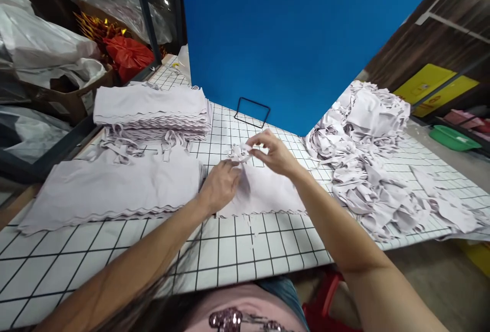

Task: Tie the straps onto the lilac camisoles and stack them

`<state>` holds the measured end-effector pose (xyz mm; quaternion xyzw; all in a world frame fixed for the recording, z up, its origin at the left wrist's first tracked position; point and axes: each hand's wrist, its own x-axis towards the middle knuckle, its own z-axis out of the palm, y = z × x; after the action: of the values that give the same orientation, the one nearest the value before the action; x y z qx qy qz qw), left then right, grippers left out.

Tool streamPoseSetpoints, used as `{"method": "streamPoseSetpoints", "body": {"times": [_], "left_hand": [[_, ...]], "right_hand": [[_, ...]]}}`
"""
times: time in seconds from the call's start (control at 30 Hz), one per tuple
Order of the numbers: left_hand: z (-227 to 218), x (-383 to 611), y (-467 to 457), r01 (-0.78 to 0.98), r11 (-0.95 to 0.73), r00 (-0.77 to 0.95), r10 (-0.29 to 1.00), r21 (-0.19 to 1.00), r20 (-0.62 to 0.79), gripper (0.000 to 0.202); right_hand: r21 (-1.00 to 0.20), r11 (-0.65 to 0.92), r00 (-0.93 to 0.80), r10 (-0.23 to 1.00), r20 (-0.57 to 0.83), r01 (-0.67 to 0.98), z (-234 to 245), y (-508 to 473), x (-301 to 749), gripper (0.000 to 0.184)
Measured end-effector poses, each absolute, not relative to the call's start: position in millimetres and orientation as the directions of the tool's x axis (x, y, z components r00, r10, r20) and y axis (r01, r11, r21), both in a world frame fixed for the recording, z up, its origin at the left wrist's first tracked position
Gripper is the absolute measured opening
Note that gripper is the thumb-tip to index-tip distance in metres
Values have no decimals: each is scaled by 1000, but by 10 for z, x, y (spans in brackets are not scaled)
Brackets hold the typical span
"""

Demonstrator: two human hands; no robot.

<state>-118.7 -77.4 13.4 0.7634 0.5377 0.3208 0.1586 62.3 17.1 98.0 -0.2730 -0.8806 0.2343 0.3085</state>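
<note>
A pale lilac fabric piece point(268, 194) lies flat on the gridded table point(237, 250) in front of me. My left hand point(221, 185) is closed on its upper left edge, pinching the cloth. My right hand point(272, 153) is a little above and to the right, fingers pinched on the bunched strap end point(239, 152) of the same piece. To the left lies a flat stack of the same pieces point(111, 189), and behind it a taller neat stack point(151, 110) with straps hanging out at the front.
A loose heap of unsorted lilac pieces point(367, 163) covers the right side of the table. A black wire stand point(251, 112) sits by the blue wall. Plastic bags and a box point(49, 61) crowd the left; a green tray point(451, 138) lies far right.
</note>
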Motion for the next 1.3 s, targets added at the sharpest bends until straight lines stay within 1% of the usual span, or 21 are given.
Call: {"method": "streamPoseSetpoints", "body": {"times": [0.03, 0.07, 0.1, 0.13, 0.17, 0.23, 0.3, 0.37, 0.47, 0.53, 0.57, 0.63, 0.67, 0.7, 0.77, 0.8, 0.87, 0.97, 1.13, 1.23, 1.3], "left_hand": [[193, -1166, -791, 630, -321, 137, 942, 707, 306, 40], [253, -1142, -813, 495, -247, 77, 968, 833, 241, 41], [308, -1116, -837, 323, -143, 52, 990, 936, 134, 45], [357, -1089, -861, 136, -18, 66, 998, 991, 9, 49], [395, -1064, -883, -37, 114, 109, 988, 993, -109, 54], [442, -1025, -913, -289, 314, 205, 943, 904, -262, 60], [456, -1006, -916, -440, 394, 247, 917, 807, -313, 56], [450, -1008, -901, -522, 402, 238, 916, 753, -324, 50], [434, -1037, -870, -547, 343, 182, 939, 764, -291, 34], [428, -1060, -852, -536, 298, 150, 954, 790, -259, 25], [428, -1070, -846, -528, 287, 135, 958, 799, -255, 24], [430, -1080, -836, -513, 279, 116, 960, 812, -257, 24], [433, -1082, -833, -508, 275, 110, 961, 816, -256, 25], [436, -1080, -830, -505, 270, 109, 962, 820, -250, 27], [441, -1072, -828, -507, 258, 115, 966, 822, -232, 31], [444, -1068, -827, -509, 255, 116, 967, 822, -228, 31], [454, -1066, -826, -513, 254, 103, 966, 820, -236, 31], [481, -1087, -818, -492, 248, 56, 966, 835, -254, 33], [534, -1155, -799, -442, 177, -31, 977, 879, -212, 28], [544, -1181, -796, -434, 168, -30, 979, 885, -201, 27], [534, -1191, -796, -431, 182, 0, 979, 884, -202, 30]], "right_hand": [[-552, 764, -658, 608, 444, 334, 847, 98, 641, 5], [-540, 779, -643, 596, 481, 318, 724, 43, 650, 8], [-539, 789, -621, 586, 520, 294, 620, 5, 650, 11], [-541, 797, -597, 578, 556, 268, 542, -23, 645, 12], [-543, 804, -580, 569, 583, 243, 492, -45, 636, 12], [-532, 822, -588, 536, 606, 201, 466, -86, 617, 13], [-513, 841, -635, 491, 596, 169, 498, -130, 608, 14], [-500, 854, -704, 442, 556, 141, 535, -170, 616, 15], [-498, 861, -783, 380, 492, 105, 544, -196, 656, 17], [-541, 835, -790, 396, 468, 99, 530, -191, 695, 16], [-589, 801, -772, 439, 459, 105, 523, -185, 715, 14], [-730, 671, -695, 587, 416, 130, 512, -175, 746, 8], [-804, 579, -653, 663, 365, 139, 507, -173, 753, 6], [-864, 482, -626, 721, 297, 146, 501, -175, 754, 9], [-929, 324, -639, 756, 142, 177, 482, -186, 732, 17], [-937, 282, -664, 744, 78, 205, 470, -194, 714, 20], [-925, 272, -698, 716, 11, 264, 444, -205, 676, 21], [-897, 326, -717, 697, 15, 298, 428, -199, 658, 24], [-877, 372, -801, 598, -22, 302, 479, -166, 723, 14], [-888, 367, -845, 533, -45, 279, 502, -173, 732, 15], [-898, 361, -855, 518, -32, 252, 498, -181, 721, 17]]}}
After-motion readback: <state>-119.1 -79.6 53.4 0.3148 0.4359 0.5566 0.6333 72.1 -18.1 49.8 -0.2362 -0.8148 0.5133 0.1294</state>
